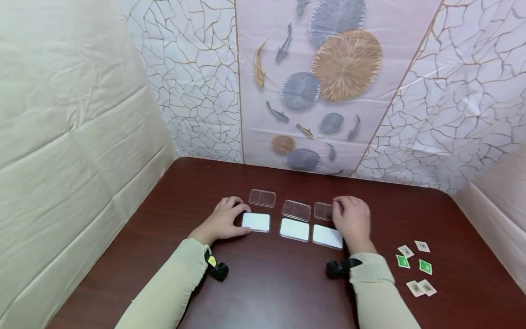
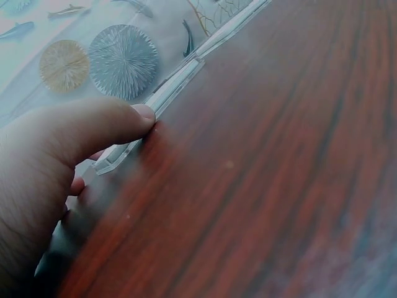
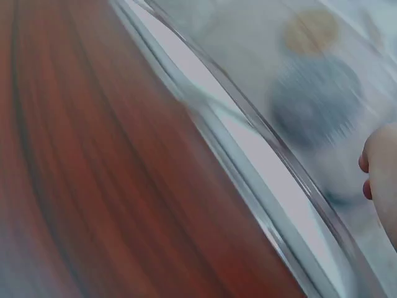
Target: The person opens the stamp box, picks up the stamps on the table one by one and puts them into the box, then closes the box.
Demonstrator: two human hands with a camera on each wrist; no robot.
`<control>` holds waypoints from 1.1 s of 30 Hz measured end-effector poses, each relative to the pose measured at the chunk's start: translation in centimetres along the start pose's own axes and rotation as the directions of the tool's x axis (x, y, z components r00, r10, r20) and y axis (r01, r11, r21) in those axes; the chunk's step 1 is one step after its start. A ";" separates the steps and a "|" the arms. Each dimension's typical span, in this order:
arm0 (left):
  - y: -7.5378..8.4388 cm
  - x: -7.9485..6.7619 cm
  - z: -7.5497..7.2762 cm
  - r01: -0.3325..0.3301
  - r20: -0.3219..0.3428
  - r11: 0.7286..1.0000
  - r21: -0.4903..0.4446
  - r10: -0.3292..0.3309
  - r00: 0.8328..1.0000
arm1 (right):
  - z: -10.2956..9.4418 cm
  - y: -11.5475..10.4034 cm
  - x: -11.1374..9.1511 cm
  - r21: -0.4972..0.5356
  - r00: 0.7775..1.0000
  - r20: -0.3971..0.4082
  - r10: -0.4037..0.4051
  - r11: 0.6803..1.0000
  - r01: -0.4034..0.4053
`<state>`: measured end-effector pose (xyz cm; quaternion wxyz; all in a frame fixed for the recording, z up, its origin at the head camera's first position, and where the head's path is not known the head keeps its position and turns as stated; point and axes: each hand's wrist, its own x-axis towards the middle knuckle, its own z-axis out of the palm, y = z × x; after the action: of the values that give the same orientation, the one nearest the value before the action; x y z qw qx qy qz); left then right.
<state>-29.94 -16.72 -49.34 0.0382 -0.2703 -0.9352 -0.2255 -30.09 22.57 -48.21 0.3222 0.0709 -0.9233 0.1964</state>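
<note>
Three flat white-filled plastic cases lie in a row. My left hand (image 1: 225,219) holds the left white case (image 1: 256,222) by its near and far edges, the thumb against the near edge in the left wrist view. The middle white case (image 1: 294,229) and right white case (image 1: 327,236) lie farther right. Behind them are three clear plastic lids: left (image 1: 262,198), middle (image 1: 296,210) and right (image 1: 323,211). My right hand (image 1: 354,219) grips the right lid's right end, which it partly hides. The right wrist view shows curled fingertips near this lid.
On the right of the dark wooden table (image 1: 279,283) lie several small stamp-like cards: two green ones (image 1: 425,267), pale ones (image 1: 422,246) behind, and an overlapping pair (image 1: 421,288) in front. A patterned cloth backdrop (image 1: 263,123) rises behind the table.
</note>
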 end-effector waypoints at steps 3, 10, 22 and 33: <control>-0.1 0.0 -0.1 -0.002 -0.005 1.000 -0.003 0.002 1.000 | -2.4 3.1 -0.9 -0.080 0.993 0.018 0.118 0.990 -0.116; -0.1 -0.1 -0.3 -0.002 -0.009 1.000 -0.010 0.002 1.000 | -7.6 8.0 -3.0 -0.218 0.872 0.116 0.475 0.869 -0.444; -0.1 0.0 0.1 -0.003 -0.009 1.000 -0.002 0.003 1.000 | -11.1 11.1 -4.8 -0.359 0.621 0.271 0.735 0.676 -0.644; 0.0 0.0 0.0 0.003 -0.004 1.000 -0.009 -0.003 1.000 | -11.2 11.2 -4.7 -0.375 0.624 0.281 0.729 0.682 -0.627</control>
<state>-29.90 -16.71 -49.34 0.0385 -0.2688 -0.9344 -0.2305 -22.95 37.39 -46.67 0.0288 -0.2852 -0.9427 0.1709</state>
